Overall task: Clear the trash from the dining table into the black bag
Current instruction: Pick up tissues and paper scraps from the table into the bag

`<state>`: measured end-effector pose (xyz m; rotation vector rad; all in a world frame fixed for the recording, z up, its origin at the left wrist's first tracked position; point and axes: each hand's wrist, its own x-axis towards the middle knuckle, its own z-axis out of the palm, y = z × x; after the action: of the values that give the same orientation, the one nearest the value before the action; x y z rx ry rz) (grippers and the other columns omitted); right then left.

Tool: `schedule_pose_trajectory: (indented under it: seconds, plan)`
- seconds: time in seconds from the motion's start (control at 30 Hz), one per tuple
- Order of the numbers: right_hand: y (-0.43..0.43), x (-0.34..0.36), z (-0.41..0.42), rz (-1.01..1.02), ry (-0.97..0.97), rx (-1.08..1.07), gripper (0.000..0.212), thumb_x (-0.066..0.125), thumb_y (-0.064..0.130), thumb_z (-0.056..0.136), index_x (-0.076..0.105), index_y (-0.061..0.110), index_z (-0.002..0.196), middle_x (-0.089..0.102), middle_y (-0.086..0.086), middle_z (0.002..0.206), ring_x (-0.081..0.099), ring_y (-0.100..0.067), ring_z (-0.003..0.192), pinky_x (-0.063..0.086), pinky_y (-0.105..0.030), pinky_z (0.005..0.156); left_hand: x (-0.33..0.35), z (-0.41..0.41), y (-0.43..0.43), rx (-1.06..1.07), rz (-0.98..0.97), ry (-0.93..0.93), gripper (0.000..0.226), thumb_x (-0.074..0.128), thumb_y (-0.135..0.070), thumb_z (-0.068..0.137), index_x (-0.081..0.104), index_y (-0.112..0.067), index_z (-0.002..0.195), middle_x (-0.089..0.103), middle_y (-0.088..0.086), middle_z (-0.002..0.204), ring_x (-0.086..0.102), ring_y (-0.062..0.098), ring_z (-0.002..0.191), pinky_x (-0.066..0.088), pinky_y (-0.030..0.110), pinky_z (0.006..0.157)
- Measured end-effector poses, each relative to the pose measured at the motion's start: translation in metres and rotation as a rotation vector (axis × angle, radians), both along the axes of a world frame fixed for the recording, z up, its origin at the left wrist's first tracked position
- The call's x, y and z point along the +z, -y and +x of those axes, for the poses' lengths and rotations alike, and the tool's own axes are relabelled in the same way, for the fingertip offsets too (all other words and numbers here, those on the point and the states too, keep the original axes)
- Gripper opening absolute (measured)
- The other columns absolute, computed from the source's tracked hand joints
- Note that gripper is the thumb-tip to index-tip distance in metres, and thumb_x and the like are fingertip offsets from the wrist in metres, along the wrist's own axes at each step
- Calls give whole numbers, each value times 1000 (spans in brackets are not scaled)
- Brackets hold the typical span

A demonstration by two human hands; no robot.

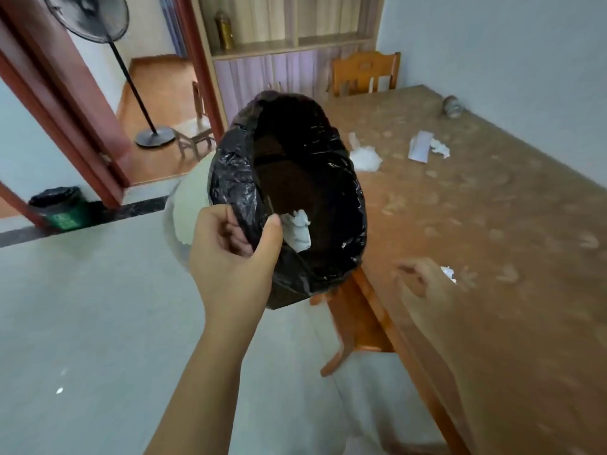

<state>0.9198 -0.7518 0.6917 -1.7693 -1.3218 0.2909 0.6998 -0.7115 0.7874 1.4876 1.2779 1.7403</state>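
My left hand (235, 254) grips the rim of the black bag (341, 205), holding its mouth wide beside the dining table's near-left edge. A crumpled white tissue (297, 229) lies inside the bag. My right hand (427, 284) is motion-blurred over the table, with a small white scrap (448, 273) at its fingers; whether it holds the scrap is unclear. Further back on the table (492, 224) lie a white plastic wad (364, 157), a folded white paper (418, 147) and a crumpled tissue (440, 147).
A small grey jar (452, 106) stands at the table's far end by the wall. A wooden chair (364, 72) sits behind the table, another chair (354, 326) under the near edge. A standing fan (131, 87) and a lined bin (59, 206) are at left.
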Motion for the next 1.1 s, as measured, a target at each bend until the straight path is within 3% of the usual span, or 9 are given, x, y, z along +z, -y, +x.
schedule_pose_trajectory:
  seconds: [0.13, 0.2, 0.27, 0.4, 0.53, 0.67, 0.87, 0.97, 1.1]
  plan:
    - [-11, -9, 32, -122, -140, -136, 12, 60, 19, 84, 65, 26, 92, 59, 12, 86, 55, -7, 76, 47, -32, 73, 2, 29, -37, -124, -1, 2, 27, 67, -22, 74, 40, -20, 72, 34, -5, 64, 35, 1, 53, 32, 9, 52]
    - [-19, -18, 51, -119, -164, -165, 22, 60, 19, 84, 59, 39, 75, 57, 17, 77, 53, 1, 70, 44, -26, 68, 0, 47, -59, -174, 1, 31, 26, 66, -22, 74, 40, -21, 71, 34, -6, 64, 35, -1, 52, 32, 8, 52]
    - [-27, -29, 72, -116, -160, -207, 27, 60, 16, 83, 55, 42, 77, 62, 11, 80, 55, 2, 73, 39, -16, 64, -3, 68, -78, -230, 4, 39, 26, 66, -20, 74, 40, -22, 70, 34, -6, 63, 37, -3, 52, 33, 8, 53]
    - [-39, -53, 119, -146, -247, -337, 18, 59, 12, 81, 60, 30, 80, 64, 10, 70, 59, 9, 62, 39, -4, 56, -13, 113, -114, -297, -32, -22, 30, 69, -12, 77, 42, -21, 68, 35, -5, 61, 38, -3, 51, 33, 8, 50]
    - [-47, -92, 161, -338, -266, -389, 10, 55, 21, 80, 63, 25, 82, 67, -7, 86, 61, -12, 72, 43, -24, 62, -28, 153, -136, -364, -70, -97, 29, 68, -11, 79, 43, -22, 69, 36, -8, 59, 40, -3, 51, 33, 7, 49]
    - [-51, -126, 179, -513, -313, -403, 21, 62, 21, 75, 61, 28, 95, 65, -1, 95, 62, -16, 84, 50, -30, 61, -45, 180, -152, -434, -141, -150, 25, 67, -14, 80, 44, -17, 70, 36, -5, 61, 38, 1, 52, 33, 11, 49]
    - [-56, -153, 182, -492, -353, -433, 26, 61, 28, 79, 58, 28, 105, 59, 4, 101, 59, -17, 87, 49, -31, 68, -61, 194, -177, -449, -228, -218, 27, 67, -29, 78, 51, -7, 79, 51, 22, 73, 51, 29, 67, 47, 41, 59]
    - [-54, -164, 181, -532, -277, -414, 29, 64, 24, 77, 58, 28, 105, 53, 10, 100, 57, -13, 81, 41, -27, 65, -65, 199, -183, -440, -269, -204, 30, 65, -38, 74, 51, -12, 77, 53, 21, 75, 53, 33, 73, 49, 45, 62]
    - [-50, -177, 176, -552, -146, -351, 27, 61, 15, 77, 59, 20, 103, 55, 5, 102, 54, -20, 91, 47, -36, 70, -69, 203, -188, -449, -294, -177, 30, 65, -39, 73, 50, -12, 75, 52, 22, 75, 53, 38, 75, 49, 51, 64]
